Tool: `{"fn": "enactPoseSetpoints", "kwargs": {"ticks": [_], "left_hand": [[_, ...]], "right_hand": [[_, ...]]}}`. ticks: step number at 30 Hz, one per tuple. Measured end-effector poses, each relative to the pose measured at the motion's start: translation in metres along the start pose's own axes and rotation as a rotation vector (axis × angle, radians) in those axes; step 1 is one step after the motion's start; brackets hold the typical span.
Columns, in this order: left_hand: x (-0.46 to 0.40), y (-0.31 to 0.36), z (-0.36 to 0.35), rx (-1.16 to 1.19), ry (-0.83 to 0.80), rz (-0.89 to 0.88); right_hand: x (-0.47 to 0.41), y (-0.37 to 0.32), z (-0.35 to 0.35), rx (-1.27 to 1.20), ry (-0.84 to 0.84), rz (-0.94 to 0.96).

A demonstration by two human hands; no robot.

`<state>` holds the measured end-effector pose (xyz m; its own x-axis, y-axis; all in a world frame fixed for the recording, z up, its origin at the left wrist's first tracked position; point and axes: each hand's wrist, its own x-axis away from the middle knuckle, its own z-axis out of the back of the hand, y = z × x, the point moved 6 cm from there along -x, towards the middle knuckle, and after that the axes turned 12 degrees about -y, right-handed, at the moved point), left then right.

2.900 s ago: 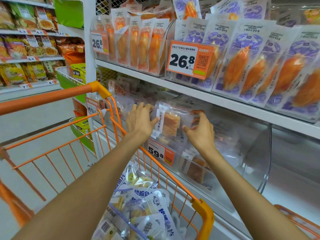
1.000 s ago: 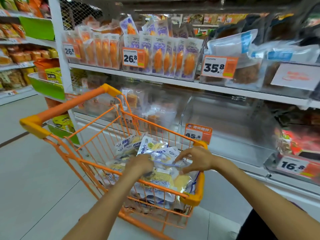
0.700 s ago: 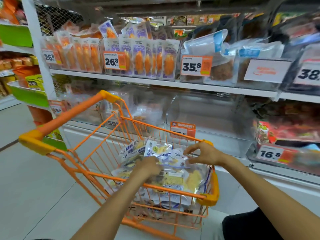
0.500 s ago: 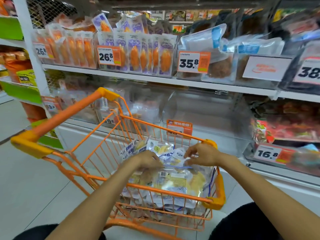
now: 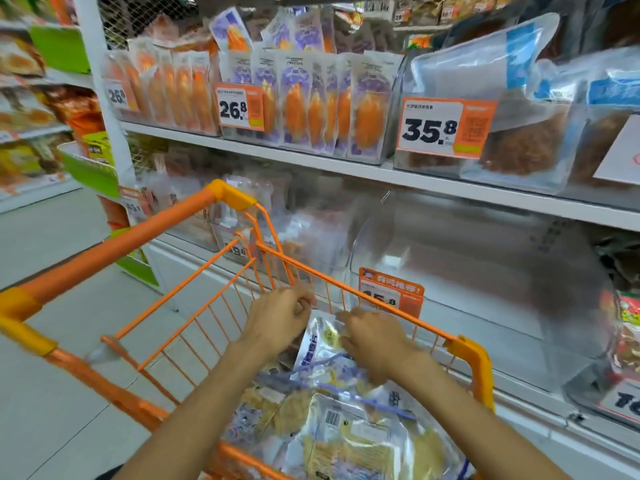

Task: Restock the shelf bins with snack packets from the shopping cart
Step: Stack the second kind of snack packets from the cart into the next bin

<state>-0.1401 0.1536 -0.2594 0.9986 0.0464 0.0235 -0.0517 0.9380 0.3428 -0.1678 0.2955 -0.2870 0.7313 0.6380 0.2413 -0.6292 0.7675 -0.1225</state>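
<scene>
An orange wire shopping cart (image 5: 360,296) stands against the shelf, holding a pile of clear and blue snack packets (image 5: 349,441) with yellow slices inside. Both my hands are inside the cart near its far side. My left hand (image 5: 280,322) is curled on the upper left edge of an upright snack packet (image 5: 317,342). My right hand (image 5: 375,342) grips the same packet's right side, fingers closed over it. Behind the cart's far rim sits a clear shelf bin (image 5: 485,271) with an orange price tag (image 5: 391,292); it looks bare inside.
To the left, another clear bin (image 5: 311,233) on the same shelf holds packets. The shelf above (image 5: 346,168) carries bins of orange-and-purple packets (image 5: 311,109) and brown snack bags (image 5: 519,140). The cart handle (image 5: 114,251) runs along the left, with aisle floor (image 5: 62,393) below it.
My hands have moved from the middle of the pile toward the cart's far side and closed on one packet, tipping it upright. The view has come closer to the shelf.
</scene>
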Motion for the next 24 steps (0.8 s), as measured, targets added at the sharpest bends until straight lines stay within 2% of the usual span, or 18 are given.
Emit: {"fn": "enactPoseSetpoints", "kwargs": {"ticks": [5, 10, 12, 15, 21, 24], "left_hand": [[-0.005, -0.017, -0.001, 0.32, -0.067, -0.036], [-0.004, -0.027, 0.0, 0.559, -0.012, -0.012], [0.003, -0.03, 0.001, 0.621, 0.03, 0.032], [0.011, -0.033, -0.006, 0.698, -0.005, 0.094], [0.017, -0.029, 0.002, 0.915, -0.065, 0.141], [0.017, -0.023, 0.007, 0.995, -0.15, 0.125]], "right_hand": [[-0.014, -0.003, 0.012, -0.001, -0.004, -0.04], [-0.008, 0.006, 0.017, -0.33, -0.005, 0.059], [-0.006, 0.0, 0.023, -0.389, 0.012, 0.103], [-0.005, -0.011, 0.035, -0.426, 0.031, 0.15], [0.012, -0.002, 0.075, -0.575, 0.243, 0.135], [0.023, 0.012, 0.068, -0.913, 0.36, 0.103]]}}
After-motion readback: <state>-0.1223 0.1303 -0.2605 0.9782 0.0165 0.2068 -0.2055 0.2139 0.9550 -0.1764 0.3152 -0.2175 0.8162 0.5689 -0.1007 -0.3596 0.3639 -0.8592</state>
